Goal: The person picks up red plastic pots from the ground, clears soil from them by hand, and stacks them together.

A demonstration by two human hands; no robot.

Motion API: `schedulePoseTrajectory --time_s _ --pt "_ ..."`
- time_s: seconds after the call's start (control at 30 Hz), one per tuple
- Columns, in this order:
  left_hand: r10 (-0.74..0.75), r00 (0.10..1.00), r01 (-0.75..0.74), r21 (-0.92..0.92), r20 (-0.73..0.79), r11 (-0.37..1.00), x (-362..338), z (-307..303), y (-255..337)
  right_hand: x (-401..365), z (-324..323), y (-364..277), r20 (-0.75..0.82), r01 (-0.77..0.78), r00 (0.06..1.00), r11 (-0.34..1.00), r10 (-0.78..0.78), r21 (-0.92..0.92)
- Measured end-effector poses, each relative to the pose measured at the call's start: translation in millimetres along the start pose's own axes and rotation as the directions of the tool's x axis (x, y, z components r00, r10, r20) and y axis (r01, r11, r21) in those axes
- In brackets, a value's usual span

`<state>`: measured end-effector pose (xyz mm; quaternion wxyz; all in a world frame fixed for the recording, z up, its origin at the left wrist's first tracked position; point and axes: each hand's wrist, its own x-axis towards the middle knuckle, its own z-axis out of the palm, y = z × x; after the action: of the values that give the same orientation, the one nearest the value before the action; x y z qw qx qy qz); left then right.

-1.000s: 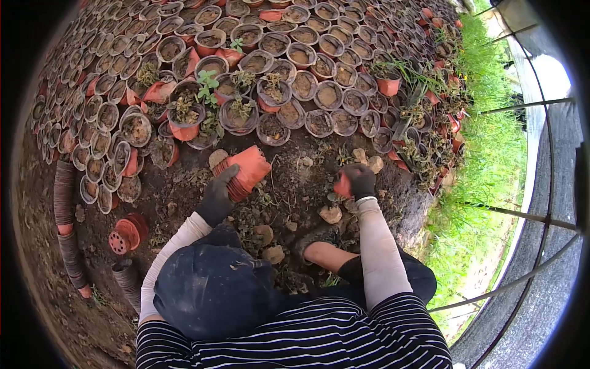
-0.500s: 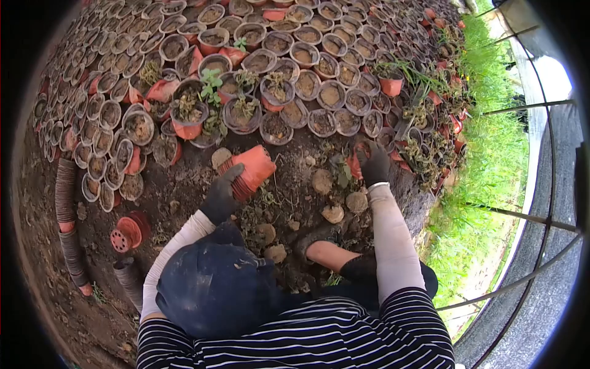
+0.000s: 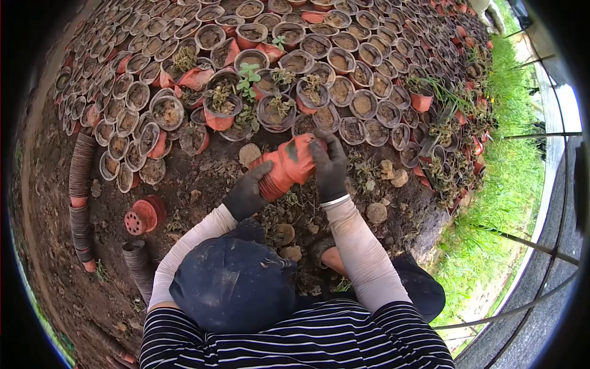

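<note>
My left hand (image 3: 247, 192), in a dark glove, is wrapped round the lower end of a stack of red plastic pots (image 3: 276, 178). At the upper end of that stack, my right hand (image 3: 332, 171), also gloved, grips a crumpled red pot (image 3: 300, 154) that meets or overlaps the stack; how far it is pushed on cannot be told. My right fingers curl over its far end. Both hands are above bare soil, just in front of the rows of soil-filled pots (image 3: 362, 103). A round soil plug (image 3: 249, 154) lies close to the stack.
On the left lie a short red pot stack (image 3: 145, 215), a long nested row of pots (image 3: 80, 166) and a dark stack (image 3: 139, 264). Soil lumps (image 3: 376, 213) and wilted plants lie to the right. Grass (image 3: 491, 246) and a netting wall (image 3: 528, 295) border the right side.
My right hand has come up and left from the ground with a red pot, bringing it to the end of the stack. My left hand still holds the stack. The view has shifted slightly.
</note>
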<state>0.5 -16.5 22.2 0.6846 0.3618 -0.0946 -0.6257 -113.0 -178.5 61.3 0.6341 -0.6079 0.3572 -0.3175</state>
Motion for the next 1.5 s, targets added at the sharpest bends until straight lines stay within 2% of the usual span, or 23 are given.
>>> schedulePoseTrajectory --time_s 0.1,0.13,0.17,0.23,0.33,0.5,0.53,0.63,0.7,0.73,0.77,0.83,0.9,0.97,1.0,1.07,1.1,1.2,1.3,1.33,1.37,1.43,1.5 --pt "-0.214 0.974 0.206 -0.681 0.074 0.703 -0.7 16.5 15.8 1.8 6.5 -13.0 0.144 0.254 0.965 0.921 -0.22 -0.295" --pt "-0.097 0.995 0.102 -0.35 0.03 0.931 -1.9 9.9 10.9 0.1 8.3 -17.5 0.2 0.311 0.945 0.896 -0.257 -0.317" --pt "0.032 0.999 -0.033 0.038 0.035 0.999 -3.2 -2.9 1.4 -2.2 10.9 -22.9 0.258 0.369 0.921 0.867 -0.293 -0.335" --pt "0.139 0.987 -0.16 0.365 0.082 0.917 -2.3 -10.0 -5.7 -2.9 15.9 -27.8 0.34 0.436 0.881 0.841 -0.328 -0.319" --pt "0.101 0.993 -0.107 0.116 0.059 0.987 -2.1 -9.2 -2.1 -9.2 24.0 -25.8 0.168 0.002 0.985 0.977 -0.039 0.212" --pt "0.001 1.0 0.003 -0.561 0.006 0.828 -2.4 6.3 16.7 -28.3 28.0 3.4 0.478 -0.257 0.872 0.933 0.112 0.252" --pt "0.006 1.0 0.01 -0.572 0.026 0.821 -2.8 5.1 14.9 -33.0 29.8 5.2 0.516 -0.287 0.845 0.933 0.14 0.217" --pt "0.037 0.997 0.004 -0.537 0.064 0.844 -6.0 0.5 16.3 -35.3 34.9 7.8 0.515 -0.346 0.839 0.902 0.174 0.259" --pt "0.041 0.995 -0.002 -0.41 0.086 0.912 -9.1 0.1 24.7 -26.6 24.2 12.4 0.656 -0.269 0.739 0.96 0.153 0.079" --pt "0.049 0.998 -0.032 -0.359 0.039 0.933 -8.6 -3.4 24.9 -19.0 14.6 14.5 0.715 -0.214 0.682 0.977 0.154 -0.007" --pt "0.058 0.998 -0.058 -0.306 -0.007 0.95 -8.5 -8.6 23.0 -6.9 4.6 16.1 0.721 0.085 0.688 0.977 0.085 -0.196" --pt "0.087 0.994 -0.1 -0.26 -0.061 0.96 -6.8 -13.2 20.5 33.1 -13.8 20.1 0.774 0.615 0.632 0.625 -0.028 -0.48" --pt "0.115 0.991 -0.131 -0.269 -0.073 0.954 -3.3 -14.9 21.3 74.5 -24.3 37.3 0.584 0.579 0.811 0.17 -0.021 -0.798" --pt "0.257 0.966 -0.248 0.16 -0.037 0.956 -4.9 -10.4 17.2 105.4 -20.2 35.0 0.556 0.555 0.83 -0.025 -0.038 -0.831" --pt "0.317 0.949 -0.296 0.366 0.003 0.882 -5.5 -9.5 15.2 118.8 -17.2 38.4 0.492 0.491 0.87 0.049 0.016 -0.87" --pt "0.24 0.967 -0.208 0.279 -0.087 0.938 -1.5 -18.4 7.4 137.1 -9.6 51.3 0.372 0.345 0.917 0.182 0.143 -0.921" --pt "0.232 0.967 -0.191 0.291 -0.11 0.937 -0.9 -23.2 4.6 133.3 -3.1 53.0 0.368 0.366 0.929 -0.056 -0.043 -0.929" --pt "0.292 0.95 -0.206 0.479 -0.113 0.853 -4.6 -34.6 0.2 146.9 3.9 45.3 0.276 0.281 0.955 -0.033 0.111 -0.959" --pt "0.462 0.887 -0.294 0.786 0.011 0.544 -11.9 -36.6 0.6 148.5 -10.7 43.1 0.389 0.394 0.919 0.149 -0.059 -0.907" --pt "0.415 0.906 -0.258 0.672 -0.08 0.694 -8.9 -42.0 -6.2 146.0 -16.7 43.2 0.397 0.41 0.912 0.213 -0.103 -0.887" --pt "0.349 0.924 -0.217 0.535 -0.158 0.817 -1.9 -51.1 -16.1 141.5 -25.0 42.3 0.38 0.411 0.912 0.317 -0.156 -0.855" --pt "0.35 0.926 -0.224 0.543 -0.139 0.81 1.5 -38.4 -5.0 125.6 -39.5 35.6 0.199 0.235 0.972 0.602 -0.127 -0.763" --pt "0.457 0.888 -0.316 0.794 0.054 0.52 -8.1 -20.7 16.0 102.9 -50.0 37.4 0.018 0.098 0.994 0.835 -0.104 -0.542"
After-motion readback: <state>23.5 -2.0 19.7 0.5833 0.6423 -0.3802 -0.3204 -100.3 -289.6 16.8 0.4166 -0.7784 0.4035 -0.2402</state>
